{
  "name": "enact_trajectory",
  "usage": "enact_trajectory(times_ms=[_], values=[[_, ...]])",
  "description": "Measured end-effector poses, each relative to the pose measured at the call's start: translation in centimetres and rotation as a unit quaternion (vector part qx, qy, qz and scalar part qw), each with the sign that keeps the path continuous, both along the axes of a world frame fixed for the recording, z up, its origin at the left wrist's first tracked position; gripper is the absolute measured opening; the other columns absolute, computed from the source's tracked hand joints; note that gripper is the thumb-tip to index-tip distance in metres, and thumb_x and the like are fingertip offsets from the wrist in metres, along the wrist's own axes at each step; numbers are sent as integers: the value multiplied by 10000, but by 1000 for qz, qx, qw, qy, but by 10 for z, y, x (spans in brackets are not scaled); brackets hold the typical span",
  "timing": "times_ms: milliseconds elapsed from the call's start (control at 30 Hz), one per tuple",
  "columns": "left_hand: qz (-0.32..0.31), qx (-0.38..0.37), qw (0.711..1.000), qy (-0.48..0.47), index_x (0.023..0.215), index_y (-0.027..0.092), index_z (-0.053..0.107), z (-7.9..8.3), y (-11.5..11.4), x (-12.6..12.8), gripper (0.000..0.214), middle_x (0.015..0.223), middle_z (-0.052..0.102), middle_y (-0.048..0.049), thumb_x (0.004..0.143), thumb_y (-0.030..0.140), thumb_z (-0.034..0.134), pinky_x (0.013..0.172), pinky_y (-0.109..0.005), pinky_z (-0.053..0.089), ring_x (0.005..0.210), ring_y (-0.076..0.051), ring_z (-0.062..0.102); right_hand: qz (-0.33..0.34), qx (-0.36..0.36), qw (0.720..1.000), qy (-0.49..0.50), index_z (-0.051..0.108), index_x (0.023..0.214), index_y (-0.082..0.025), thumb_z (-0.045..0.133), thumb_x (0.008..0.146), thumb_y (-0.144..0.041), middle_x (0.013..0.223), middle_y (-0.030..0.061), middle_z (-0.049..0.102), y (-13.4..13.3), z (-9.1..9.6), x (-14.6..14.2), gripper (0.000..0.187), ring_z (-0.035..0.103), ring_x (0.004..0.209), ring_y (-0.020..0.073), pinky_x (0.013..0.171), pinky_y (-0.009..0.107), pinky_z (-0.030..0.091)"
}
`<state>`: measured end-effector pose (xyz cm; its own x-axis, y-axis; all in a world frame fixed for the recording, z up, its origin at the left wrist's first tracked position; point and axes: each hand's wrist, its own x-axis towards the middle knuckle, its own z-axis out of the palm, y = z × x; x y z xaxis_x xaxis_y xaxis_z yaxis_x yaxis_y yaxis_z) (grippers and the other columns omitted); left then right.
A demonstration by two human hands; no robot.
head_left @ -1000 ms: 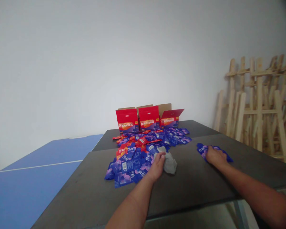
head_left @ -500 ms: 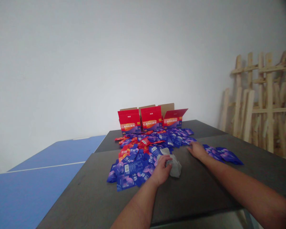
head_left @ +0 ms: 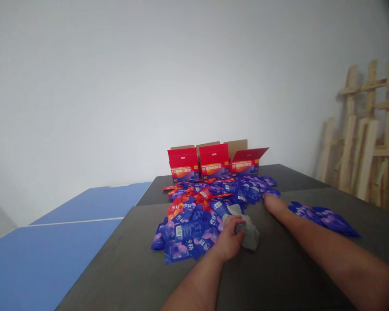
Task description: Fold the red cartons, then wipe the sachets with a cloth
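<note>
My left hand (head_left: 229, 239) rests on a crumpled grey cloth (head_left: 251, 235), its fingers curled over the near-left side and closed on it. My right hand (head_left: 275, 205) reaches forward to the near right edge of a pile of pouches, against a blue-purple pouch (head_left: 272, 192); its fingers are mostly hidden from me. Blue-purple pouches (head_left: 189, 231) lie overlapped left of the cloth, with red-orange pouches (head_left: 201, 196) mixed in farther back. A few more blue pouches (head_left: 335, 220) lie apart, right of my right forearm.
Three red cartons with raised flaps, a left one (head_left: 184, 168), a middle one (head_left: 214, 165) and a right one (head_left: 246, 166), stand behind the pile on the dark table (head_left: 116, 255). A blue table (head_left: 74, 237) adjoins at left. Wooden frames (head_left: 371, 142) lean at the right wall.
The view has turned slightly left, so everything sits farther right in the picture. My right hand's fingers have gone more out of sight by the pouch edge. My left hand stays on the cloth.
</note>
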<state>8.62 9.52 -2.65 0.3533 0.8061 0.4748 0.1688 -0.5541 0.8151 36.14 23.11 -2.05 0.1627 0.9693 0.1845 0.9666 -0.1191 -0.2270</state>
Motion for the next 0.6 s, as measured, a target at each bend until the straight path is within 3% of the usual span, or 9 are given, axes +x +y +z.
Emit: enact_trajectory(times_ms=[100, 267, 467, 600], values=[[-2, -2, 1000, -5, 1084, 214, 625, 1, 1, 0, 333, 1278, 542, -96, 789, 76, 559, 1065, -418, 366, 1225, -220, 483, -57, 21, 998, 16, 601, 1155, -95, 302, 961, -242, 1052, 220, 675, -11, 9, 4, 386, 672, 913, 263, 798, 370, 481], [-9, -9, 1000, -14, 1084, 217, 644, 2, 0, 0, 316, 1301, 539, -104, 804, 99, 557, 1083, -427, 342, 1241, -229, 472, -86, 173, 980, 51, 584, 1117, -112, 219, 994, -327, 995, 178, 671, -41, 41, 13, 441, 638, 902, 252, 760, 316, 431], [-20, -44, 995, -88, 1016, 219, 682, 9, 1, -1, 198, 1223, 601, -88, 842, 240, 590, 1067, -408, 343, 1178, -230, 512, 21, 259, 954, 151, 606, 1000, -187, 317, 958, -383, 909, 116, 674, -86, 76, -10, 352, 611, 838, 240, 722, 301, 418], [-10, -177, 957, -232, 1020, 190, 659, 18, 0, -3, 296, 1012, 662, -76, 838, 420, 617, 905, -369, 448, 937, -205, 601, 148, 250, 924, 249, 597, 844, -198, 368, 924, -445, 810, 51, 662, -109, 78, -58, 346, 595, 783, 206, 702, 284, 447]])
